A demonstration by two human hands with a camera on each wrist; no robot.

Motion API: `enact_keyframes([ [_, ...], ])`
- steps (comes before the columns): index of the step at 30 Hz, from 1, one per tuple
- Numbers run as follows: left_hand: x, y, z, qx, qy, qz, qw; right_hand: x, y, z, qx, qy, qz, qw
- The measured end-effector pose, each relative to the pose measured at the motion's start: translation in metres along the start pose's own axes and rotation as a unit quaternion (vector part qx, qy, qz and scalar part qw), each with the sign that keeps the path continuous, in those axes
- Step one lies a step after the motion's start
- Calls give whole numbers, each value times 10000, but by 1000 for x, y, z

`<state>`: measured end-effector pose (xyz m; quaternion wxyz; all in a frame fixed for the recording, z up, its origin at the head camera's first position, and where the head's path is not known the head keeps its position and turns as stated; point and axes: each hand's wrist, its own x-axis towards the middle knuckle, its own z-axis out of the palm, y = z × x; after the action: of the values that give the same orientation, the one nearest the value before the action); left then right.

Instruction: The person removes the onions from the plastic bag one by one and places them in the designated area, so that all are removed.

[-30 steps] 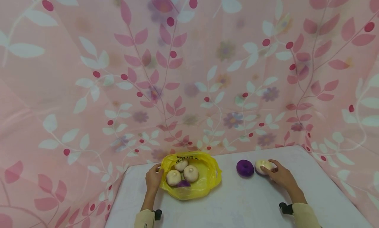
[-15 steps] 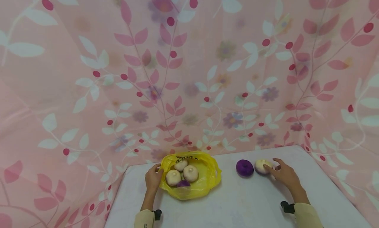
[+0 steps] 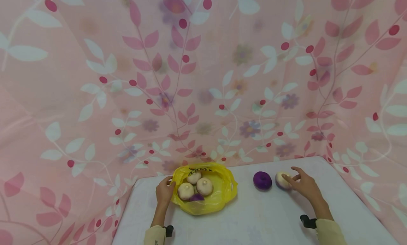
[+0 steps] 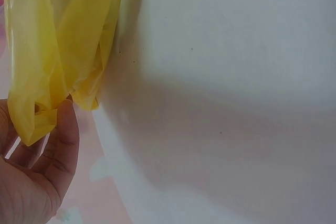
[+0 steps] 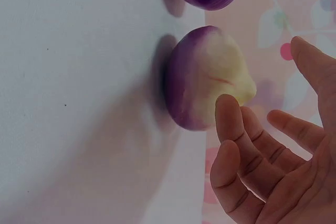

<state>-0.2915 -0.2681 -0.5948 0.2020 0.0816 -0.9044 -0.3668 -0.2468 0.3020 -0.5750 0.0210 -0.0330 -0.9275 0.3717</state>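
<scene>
With thumb and fingers, my left hand [image 3: 164, 192] pinches the left edge of a yellow plastic bag [image 3: 219, 200]. That grip also shows in the left wrist view, where the hand [image 4: 37, 177] holds the bag's gathered edge [image 4: 37, 77]. Inside the bag's wide mouth lie three pale turnips [image 3: 205, 186] and a purple one [image 3: 197, 197]. At the right, my right hand [image 3: 303, 185] hovers with spread, relaxed fingers beside a purple-and-white turnip [image 3: 280, 180]. In the right wrist view its fingertips overlap the pale end of that turnip [image 5: 191, 82].
A deep purple turnip [image 3: 262, 181] with a dimpled top sits just left of the purple-and-white one. Everything rests on a white-covered table [image 3: 254, 220]. Pink floral cloth [image 3: 203, 96] hangs behind and at both sides.
My right hand has loosened its fingers from the purple-and-white turnip and drawn slightly back to the right. That turnip has shifted a little. The left hand and bag stay put.
</scene>
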Motion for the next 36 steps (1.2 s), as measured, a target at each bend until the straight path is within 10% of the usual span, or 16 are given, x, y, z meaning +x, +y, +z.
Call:
enact_keyframes([
  [25,0,-2,-1,74,12,-51,10000,-6,-42,52,1381,119,-559,9888],
  [36,-3,-1,-1,74,-98,-103,9999,-4,-61,76,1203,240,-839,9889],
])
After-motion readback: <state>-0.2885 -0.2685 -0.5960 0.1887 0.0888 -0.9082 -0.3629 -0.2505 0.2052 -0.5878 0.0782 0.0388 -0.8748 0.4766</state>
